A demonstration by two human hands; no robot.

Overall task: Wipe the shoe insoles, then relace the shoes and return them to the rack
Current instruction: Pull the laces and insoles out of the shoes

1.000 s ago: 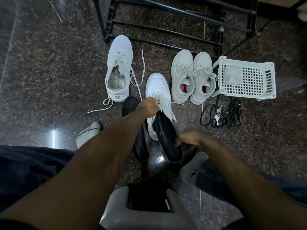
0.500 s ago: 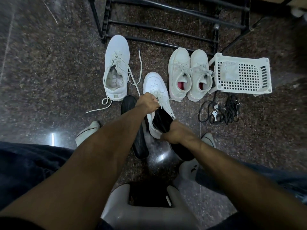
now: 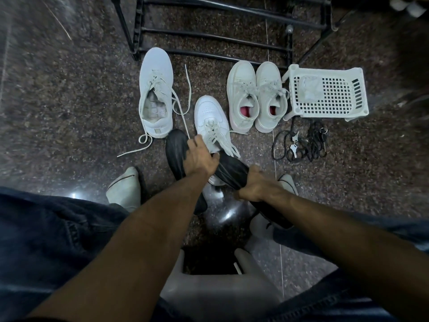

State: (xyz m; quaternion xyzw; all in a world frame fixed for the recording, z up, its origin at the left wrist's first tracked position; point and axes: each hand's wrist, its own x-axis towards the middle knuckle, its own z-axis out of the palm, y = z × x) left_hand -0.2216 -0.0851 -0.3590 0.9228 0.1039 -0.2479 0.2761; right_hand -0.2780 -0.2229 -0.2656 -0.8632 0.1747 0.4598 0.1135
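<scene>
Mid-task, insole stage. Right hand (image 3: 255, 187) gripped one black insole (image 3: 228, 168), fingers curled round its middle; the toe end pointed at the opening of the near white shoe (image 3: 212, 120), so it looked like it was going in or coming out, cannot tell which. Left hand (image 3: 199, 156) rested on the second black insole (image 3: 175, 145) beside that shoe's collar, fingers partly spread; whether they were holding the shoe's edge or only pressing, cannot tell. Second insole lay on the floor (image 3: 69, 101), just left of the near shoe.

Far left shoe (image 3: 156, 94) sat on the floor with laces loose and trailing, no black insole inside, so relacing was not done there. Near shoe had laces threaded but untied. White pair (image 3: 255, 96) to the right looked laced, pink lining showing, standing in front of the rack (image 3: 209, 38), not on it.

Rack shelves in view held no shoes. White basket (image 3: 325, 94) held a pale cloth-like item (image 3: 310, 89); dark cords with keys (image 3: 301, 145) lay below it.

Judgement: insoles still being handled, lacing and return to rack all left.
</scene>
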